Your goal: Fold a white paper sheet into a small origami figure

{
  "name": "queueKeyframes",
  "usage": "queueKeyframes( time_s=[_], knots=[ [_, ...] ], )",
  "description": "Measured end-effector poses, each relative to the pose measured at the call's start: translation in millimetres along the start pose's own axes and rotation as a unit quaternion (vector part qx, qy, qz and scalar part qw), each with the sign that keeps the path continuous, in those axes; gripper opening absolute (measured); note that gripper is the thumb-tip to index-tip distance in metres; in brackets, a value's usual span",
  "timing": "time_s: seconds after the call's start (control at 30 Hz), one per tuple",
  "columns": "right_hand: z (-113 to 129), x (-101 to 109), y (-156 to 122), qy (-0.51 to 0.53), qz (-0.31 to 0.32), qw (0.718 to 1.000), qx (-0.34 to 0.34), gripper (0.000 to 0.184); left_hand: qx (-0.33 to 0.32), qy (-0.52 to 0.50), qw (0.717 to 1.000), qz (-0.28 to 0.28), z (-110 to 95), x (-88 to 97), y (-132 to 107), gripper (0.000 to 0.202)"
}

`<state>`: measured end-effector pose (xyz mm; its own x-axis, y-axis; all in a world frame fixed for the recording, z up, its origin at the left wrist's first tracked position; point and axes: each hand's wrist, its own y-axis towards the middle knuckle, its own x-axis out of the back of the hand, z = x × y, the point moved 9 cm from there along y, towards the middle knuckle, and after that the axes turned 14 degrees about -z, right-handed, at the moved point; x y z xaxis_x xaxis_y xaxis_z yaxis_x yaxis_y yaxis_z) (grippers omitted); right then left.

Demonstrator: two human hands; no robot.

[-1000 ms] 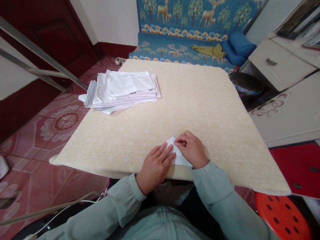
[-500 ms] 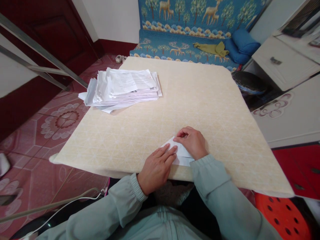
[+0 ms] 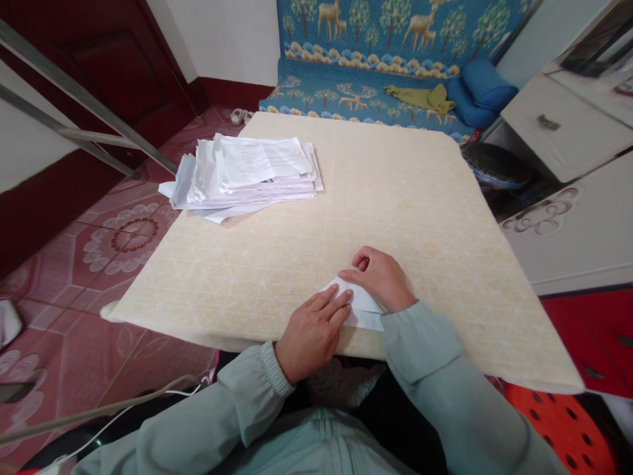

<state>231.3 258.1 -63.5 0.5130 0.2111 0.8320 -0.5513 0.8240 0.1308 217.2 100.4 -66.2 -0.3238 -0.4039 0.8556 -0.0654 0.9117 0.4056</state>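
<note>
A small folded white paper (image 3: 360,305) lies near the front edge of the cream table (image 3: 395,191). My left hand (image 3: 311,330) rests flat on its left part, fingers stretched out together and pressing it down. My right hand (image 3: 378,277) sits on the paper's far corner with the fingers curled, fingertips pressing along the fold. Most of the paper is hidden under both hands.
A messy stack of white printed sheets (image 3: 242,175) lies at the table's far left. A blue patterned couch (image 3: 376,72) stands beyond the table, white cabinets (image 3: 568,165) to the right, a red stool (image 3: 558,429) at lower right, cables on the tiled floor at left.
My right hand has slid up and a little left along the fold. The paper's pointed tip, visible before, is now covered. My left hand has stayed pressing on the paper.
</note>
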Motion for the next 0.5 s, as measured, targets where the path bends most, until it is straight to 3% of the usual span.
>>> queueKeyframes(
  time_s=[0.23, 0.37, 0.43, 0.5],
  knots=[
    [-6, 1, 6, -0.045, -0.083, 0.995, -0.002, 0.018, -0.001, 0.005, 1.0, -0.003, 0, -0.2, 0, 0.04],
    [4, 8, -10, 0.024, -0.1, 0.994, 0.03, 0.015, 0.002, 0.004, 1.0, -0.014, 0, 0.9, 0, 0.04],
    [24, 16, -36, 0.079, -0.13, 0.983, 0.1, 0.03, 0.002, -0.002, 1.0, -0.025, 0, 1.5, 0, 0.041],
    [45, 11, -71, 0.095, -0.103, 0.975, 0.172, 0.054, 0.004, -0.01, 0.999, -0.037, 1, 2.4, 0, 0.043]
  ],
)
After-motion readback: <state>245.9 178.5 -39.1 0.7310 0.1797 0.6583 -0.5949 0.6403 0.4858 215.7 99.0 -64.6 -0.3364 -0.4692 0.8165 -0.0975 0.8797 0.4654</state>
